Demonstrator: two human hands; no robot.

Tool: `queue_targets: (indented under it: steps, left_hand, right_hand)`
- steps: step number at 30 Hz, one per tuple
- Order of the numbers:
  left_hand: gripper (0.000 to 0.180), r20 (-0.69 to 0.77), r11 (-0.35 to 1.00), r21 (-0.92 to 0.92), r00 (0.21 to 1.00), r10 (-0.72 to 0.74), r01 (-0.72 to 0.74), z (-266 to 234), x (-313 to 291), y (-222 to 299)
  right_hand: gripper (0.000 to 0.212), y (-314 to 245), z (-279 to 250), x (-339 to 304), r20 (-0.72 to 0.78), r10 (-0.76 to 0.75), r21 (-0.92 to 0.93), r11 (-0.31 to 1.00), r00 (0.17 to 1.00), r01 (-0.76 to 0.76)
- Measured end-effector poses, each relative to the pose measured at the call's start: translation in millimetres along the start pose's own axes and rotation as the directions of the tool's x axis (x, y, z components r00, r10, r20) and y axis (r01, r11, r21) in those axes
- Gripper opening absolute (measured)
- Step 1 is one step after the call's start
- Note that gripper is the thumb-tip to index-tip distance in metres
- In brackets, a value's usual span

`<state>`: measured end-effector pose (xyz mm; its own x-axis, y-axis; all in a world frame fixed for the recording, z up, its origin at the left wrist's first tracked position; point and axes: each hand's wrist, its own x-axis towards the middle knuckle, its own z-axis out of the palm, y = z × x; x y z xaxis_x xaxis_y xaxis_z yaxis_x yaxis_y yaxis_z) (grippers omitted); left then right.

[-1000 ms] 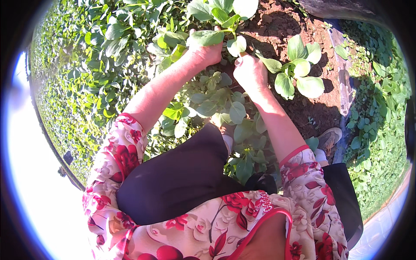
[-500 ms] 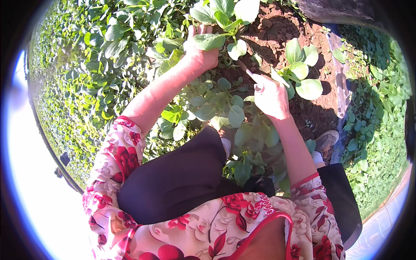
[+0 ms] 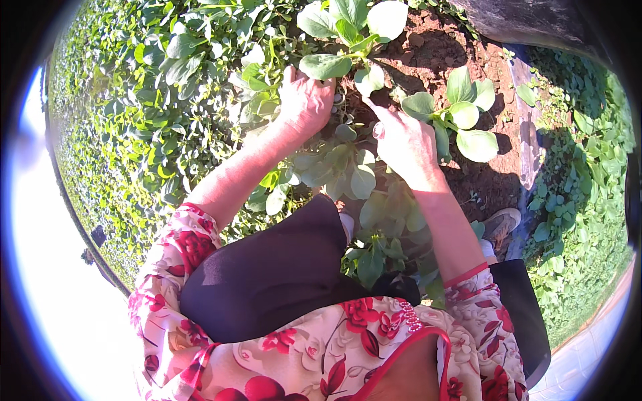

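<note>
My left hand (image 3: 306, 105) is down among low green weeds, beside a broad-leaved seedling (image 3: 326, 66) whose lower leaf hangs just over the knuckles. Its fingers curl downward, and their tips are hidden in the greenery. Opposite it, my right hand (image 3: 409, 144) has the index finger stretched toward the base of that plant, while the other fingers are folded under. Whatever the folded fingers hold is out of sight. A second leafy plant (image 3: 464, 115) grows close against the right hand's outer side. Shaded leafy plants (image 3: 338, 170) stand between my wrists.
Reddish bare soil (image 3: 428, 50) lies around the seedlings. Dense weeds (image 3: 154, 127) cover the left. A pale strip (image 3: 528, 134) edges the bed, with more greenery (image 3: 588, 174) beyond. My shoe (image 3: 500, 224) rests near it. A dark grey shape (image 3: 535, 23) hangs over the far right.
My left hand has come down and slightly nearer, its fingers turning down into the weeds. My right hand has shifted slightly left, nearer the seedling's base; the plant beside it shows more fully.
</note>
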<state>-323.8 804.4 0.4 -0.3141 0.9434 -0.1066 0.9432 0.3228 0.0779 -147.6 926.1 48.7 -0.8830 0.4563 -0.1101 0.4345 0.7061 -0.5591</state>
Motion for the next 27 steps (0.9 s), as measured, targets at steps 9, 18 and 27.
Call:
queue_targets:
  steps: [9,18,27]
  left_hand:
    - [0.03,-0.031,0.998,-0.065,0.999,0.023,-0.025,-7.7,-31.8,7.2]
    - [0.026,0.124,0.999,-0.027,0.992,0.032,-0.029,1.7,-11.1,-3.2]
    - [0.032,-0.04,0.989,-0.148,0.999,0.016,-0.021,4.2,-9.0,1.0]
  right_hand:
    - [0.022,16.6,-37.9,21.8,0.073,0.234,0.177,0.954,0.97,-0.243]
    - [0.021,-1.7,-27.1,6.8,0.254,0.201,0.255,0.929,0.946,-0.266]
    - [0.023,-10.5,39.1,18.4,0.133,0.28,0.278,0.91,0.951,-0.307]
